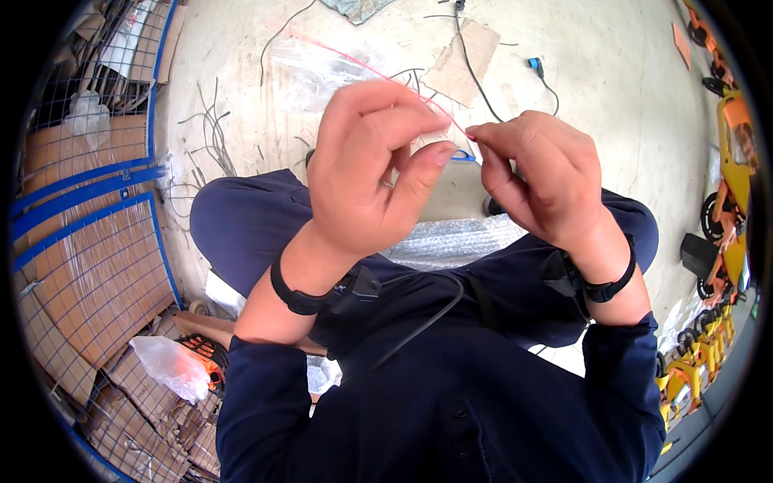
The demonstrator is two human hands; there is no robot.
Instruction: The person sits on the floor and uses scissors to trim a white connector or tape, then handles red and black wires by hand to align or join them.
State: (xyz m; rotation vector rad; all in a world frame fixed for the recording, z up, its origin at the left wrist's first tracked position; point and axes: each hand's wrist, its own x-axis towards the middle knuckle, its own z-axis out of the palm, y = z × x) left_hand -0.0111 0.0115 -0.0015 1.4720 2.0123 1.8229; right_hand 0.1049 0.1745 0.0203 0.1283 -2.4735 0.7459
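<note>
A thin pink string or wire (354, 59) runs from the floor's upper left, past the fingers of my left hand, to my right hand. My right hand (547, 173) pinches its end between thumb and forefinger. Close beside it, my left hand (366, 161) has its fingers bent and its thumb apart from the forefinger; the strand passes by the fingertips, with no grip visible. Between the hands, lower down, shows a small blue loop-shaped piece (462, 155), mostly hidden, its kind unclear.
Cut dark cables (214, 133), a torn cardboard piece (465, 64), clear plastic (310, 76) and a cable with a blue connector (535, 63) lie on the floor. Bubble wrap (451, 241) is between my legs. A blue wire cage (88, 201) stands left; yellow wheeled items (734, 145) line the right.
</note>
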